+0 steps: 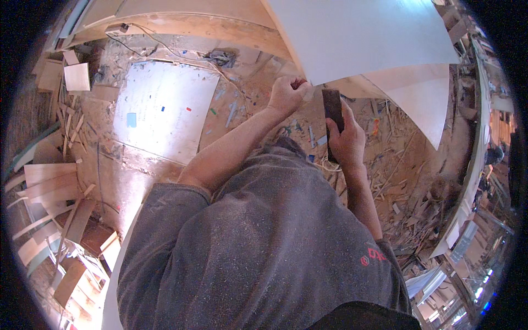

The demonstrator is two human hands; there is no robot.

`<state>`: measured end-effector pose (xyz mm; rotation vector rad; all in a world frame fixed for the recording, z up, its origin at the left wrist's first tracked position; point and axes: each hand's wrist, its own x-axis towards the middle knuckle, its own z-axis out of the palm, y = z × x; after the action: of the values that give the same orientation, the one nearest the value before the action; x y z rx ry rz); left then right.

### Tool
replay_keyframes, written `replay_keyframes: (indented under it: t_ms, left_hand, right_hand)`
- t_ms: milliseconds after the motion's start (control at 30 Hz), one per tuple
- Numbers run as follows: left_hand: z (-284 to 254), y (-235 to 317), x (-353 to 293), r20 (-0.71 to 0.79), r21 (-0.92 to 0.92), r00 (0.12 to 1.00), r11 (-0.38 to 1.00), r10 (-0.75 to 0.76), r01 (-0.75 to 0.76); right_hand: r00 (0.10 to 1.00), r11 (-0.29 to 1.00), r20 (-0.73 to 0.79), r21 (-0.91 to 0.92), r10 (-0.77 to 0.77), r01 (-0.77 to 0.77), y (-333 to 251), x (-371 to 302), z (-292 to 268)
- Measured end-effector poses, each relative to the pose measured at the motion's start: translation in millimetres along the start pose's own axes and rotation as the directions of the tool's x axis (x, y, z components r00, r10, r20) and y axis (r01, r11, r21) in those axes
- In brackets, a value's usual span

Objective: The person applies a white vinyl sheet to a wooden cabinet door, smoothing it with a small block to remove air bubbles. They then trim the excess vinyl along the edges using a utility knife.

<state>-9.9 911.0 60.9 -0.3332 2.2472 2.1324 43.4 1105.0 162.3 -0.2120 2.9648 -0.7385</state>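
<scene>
My right hand (348, 137) is wrapped round a long dark brown rectangular block (331, 103), thumb on its near face and fingers along its right side. The block stands nearly lengthwise in front of my chest, just below the edge of a large white panel (368, 38). At that panel's near left corner, my left hand (289, 93) is closed, its fingers curled in. Whether it grips the corner or something small is hidden. Beneath the panel, a second pale triangular-looking sheet (421, 99) sticks out to the right.
Wood offcuts and scraps (401, 159) litter the floor on my right. A white sheet (165, 104) lies on the floor at left, with small coloured bits on it. A cable (225, 74) runs near a wooden beam (214, 30). Stacked boards (52, 181) stand far left.
</scene>
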Motion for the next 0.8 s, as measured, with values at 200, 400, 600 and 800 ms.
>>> replay_keyframes:
  t_ms: [200, 400, 600, 800]
  left_hand:
    - [8, -10, 6, -0.064, 0.080, 0.990, 0.989, 0.126, -0.120]
    - [8, -2, 5, -0.078, 0.287, 0.976, 0.942, 0.203, -0.173]
    - [6, 4, 8, -0.024, 0.407, 0.988, 0.904, 0.152, -0.129]
    - [8, 4, 9, -0.053, 0.442, 0.978, 0.883, 0.202, -0.158]
  right_hand:
    - [0.990, 0.974, 0.140, -0.225, 0.019, 0.013, -20, 13, -4]
    - [0.985, 0.961, 0.159, -0.256, -0.066, 0.105, -20, 24, 0]
    - [0.970, 0.938, 0.243, -0.331, -0.016, 0.099, -31, 37, -4]
    - [0.975, 0.908, 0.218, -0.400, -0.036, 0.123, -34, 47, 3]
